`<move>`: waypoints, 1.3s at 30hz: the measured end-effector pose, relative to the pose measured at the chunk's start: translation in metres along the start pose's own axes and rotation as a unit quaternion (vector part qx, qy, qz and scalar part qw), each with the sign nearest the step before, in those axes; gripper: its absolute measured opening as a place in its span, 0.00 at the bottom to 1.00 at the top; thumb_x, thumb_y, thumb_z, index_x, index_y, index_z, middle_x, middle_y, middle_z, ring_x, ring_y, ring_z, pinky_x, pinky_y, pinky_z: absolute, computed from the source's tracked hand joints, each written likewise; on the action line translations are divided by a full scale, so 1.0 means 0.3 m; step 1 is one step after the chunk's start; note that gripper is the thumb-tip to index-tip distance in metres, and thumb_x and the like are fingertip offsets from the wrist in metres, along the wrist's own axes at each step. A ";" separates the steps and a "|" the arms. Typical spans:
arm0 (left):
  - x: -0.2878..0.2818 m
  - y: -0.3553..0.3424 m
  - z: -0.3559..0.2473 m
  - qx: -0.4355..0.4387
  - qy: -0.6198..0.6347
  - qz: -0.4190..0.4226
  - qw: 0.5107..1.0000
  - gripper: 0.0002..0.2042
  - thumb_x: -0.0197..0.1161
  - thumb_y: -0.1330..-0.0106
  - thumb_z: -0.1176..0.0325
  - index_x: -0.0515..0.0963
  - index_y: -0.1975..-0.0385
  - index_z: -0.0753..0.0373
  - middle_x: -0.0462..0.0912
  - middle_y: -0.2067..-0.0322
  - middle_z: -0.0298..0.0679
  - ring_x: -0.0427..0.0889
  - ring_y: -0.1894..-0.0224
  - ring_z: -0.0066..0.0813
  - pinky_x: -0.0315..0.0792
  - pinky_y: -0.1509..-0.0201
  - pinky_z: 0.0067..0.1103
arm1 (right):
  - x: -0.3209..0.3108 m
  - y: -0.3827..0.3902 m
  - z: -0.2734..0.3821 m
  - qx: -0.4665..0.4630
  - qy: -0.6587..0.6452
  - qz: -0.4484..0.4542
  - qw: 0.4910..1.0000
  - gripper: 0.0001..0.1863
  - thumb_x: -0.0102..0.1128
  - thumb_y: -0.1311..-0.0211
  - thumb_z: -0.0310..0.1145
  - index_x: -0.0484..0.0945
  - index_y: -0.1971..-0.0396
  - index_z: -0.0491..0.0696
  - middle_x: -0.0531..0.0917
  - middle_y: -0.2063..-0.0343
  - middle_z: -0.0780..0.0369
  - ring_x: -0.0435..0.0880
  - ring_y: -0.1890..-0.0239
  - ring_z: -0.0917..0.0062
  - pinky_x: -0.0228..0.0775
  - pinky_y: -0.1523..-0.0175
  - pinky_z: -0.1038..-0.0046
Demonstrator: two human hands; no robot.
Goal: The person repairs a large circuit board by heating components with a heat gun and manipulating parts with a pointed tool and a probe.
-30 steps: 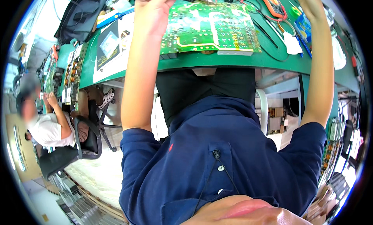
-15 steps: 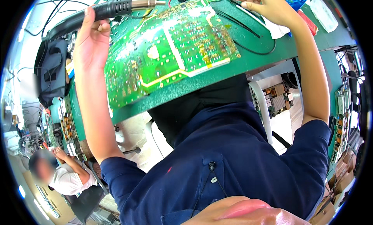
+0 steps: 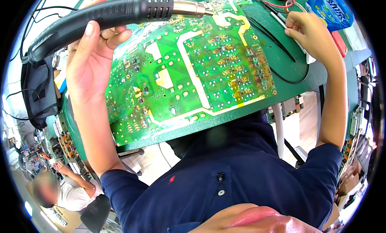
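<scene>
Head view: my left hand [image 3: 90, 60], upper left, grips black hot-air gun [image 3: 116, 12], metal nozzle [image 3: 187, 8] over upper part of green circuit board [image 3: 173, 98], mid-frame on green tabletop [image 3: 291, 72]. My right hand [image 3: 311, 36], upper right, fingers curled at white pen-like tool [image 3: 277, 18]; can't tell if grasping it. Blue packet [image 3: 331, 10] near that hand.
</scene>
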State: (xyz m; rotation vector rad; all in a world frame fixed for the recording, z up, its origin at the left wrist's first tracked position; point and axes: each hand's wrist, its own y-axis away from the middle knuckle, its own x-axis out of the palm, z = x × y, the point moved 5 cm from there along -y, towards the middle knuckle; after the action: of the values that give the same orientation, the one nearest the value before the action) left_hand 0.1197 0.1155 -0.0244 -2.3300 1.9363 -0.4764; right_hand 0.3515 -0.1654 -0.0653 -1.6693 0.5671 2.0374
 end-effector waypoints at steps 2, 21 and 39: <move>-0.007 -0.005 0.023 -0.001 -0.018 -0.036 0.999 0.23 0.49 0.33 0.65 0.57 0.42 0.72 0.56 0.40 0.61 0.77 0.54 0.33 0.72 0.45 0.26 | 0.003 -0.003 -0.016 -0.016 0.003 -0.009 1.000 0.07 0.56 0.44 0.32 0.74 0.73 0.43 0.79 0.77 0.60 0.78 0.73 0.75 0.67 0.67 0.75; -0.127 0.010 0.023 0.100 -0.048 -0.110 0.988 0.26 0.43 0.31 0.52 0.63 0.43 0.68 0.57 0.40 0.62 0.69 0.62 0.22 0.64 0.56 0.21 | -0.022 -0.041 0.144 -0.064 -0.584 -0.200 0.784 0.13 0.47 0.37 0.25 0.75 0.57 0.36 0.78 0.72 0.63 0.75 0.70 0.81 0.63 0.67 0.83; -0.140 0.020 0.125 0.048 -0.027 -0.117 0.992 0.28 0.42 0.32 0.47 0.59 0.39 0.61 0.55 0.39 0.60 0.71 0.61 0.20 0.66 0.55 0.19 | 0.029 -0.152 0.274 -0.157 -0.429 -0.193 0.869 0.13 0.46 0.39 0.27 0.74 0.62 0.33 0.75 0.75 0.58 0.71 0.73 0.81 0.62 0.66 0.80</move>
State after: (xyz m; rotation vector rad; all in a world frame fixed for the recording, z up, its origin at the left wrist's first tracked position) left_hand 0.1180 0.1497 -0.0696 -2.4907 1.5887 -0.5032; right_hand 0.3105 -0.0806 -0.0600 -0.7413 -0.3891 2.3271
